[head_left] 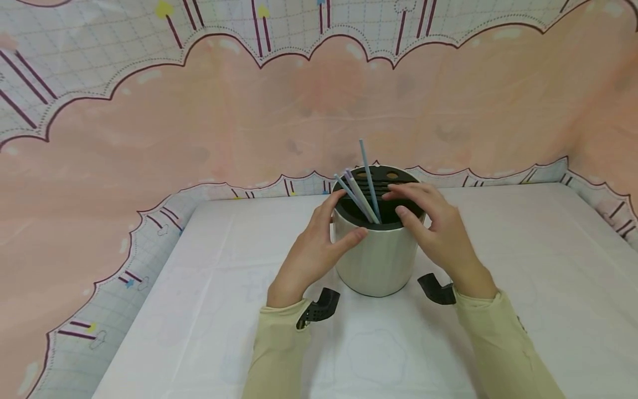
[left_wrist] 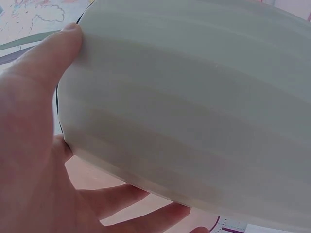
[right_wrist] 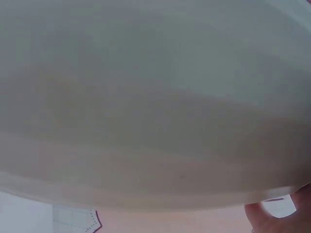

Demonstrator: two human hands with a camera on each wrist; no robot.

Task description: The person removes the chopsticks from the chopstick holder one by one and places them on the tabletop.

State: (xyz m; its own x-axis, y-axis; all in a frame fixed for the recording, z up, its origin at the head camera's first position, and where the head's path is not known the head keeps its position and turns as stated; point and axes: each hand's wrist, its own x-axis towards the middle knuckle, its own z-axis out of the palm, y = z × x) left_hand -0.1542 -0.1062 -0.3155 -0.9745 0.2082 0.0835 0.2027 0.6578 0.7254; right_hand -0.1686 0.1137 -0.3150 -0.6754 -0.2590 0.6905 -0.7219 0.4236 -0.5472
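A cream-white round holder (head_left: 374, 260) with faintly ribbed sides stands upright on the table; its top is a black insert with slots and holes. Several thin straw-like sticks (head_left: 363, 199), in blue, white and pale purple, lean in the opening. My left hand (head_left: 311, 252) grips the holder's left side, thumb at the front rim and fingers round the side; the left wrist view shows them against the ribbed wall (left_wrist: 194, 111). My right hand (head_left: 443, 233) lies over the right rim, thumb and fingers apart above the opening. The wall (right_wrist: 155, 97) mostly fills the right wrist view.
A white-covered table (head_left: 209, 310) lies beneath the holder. Behind it and at both sides hangs a peach and white patterned cloth (head_left: 299, 111) with scalloped edges. Black wrist mounts (head_left: 321, 305) stick out at both cuffs, close to the holder's base.
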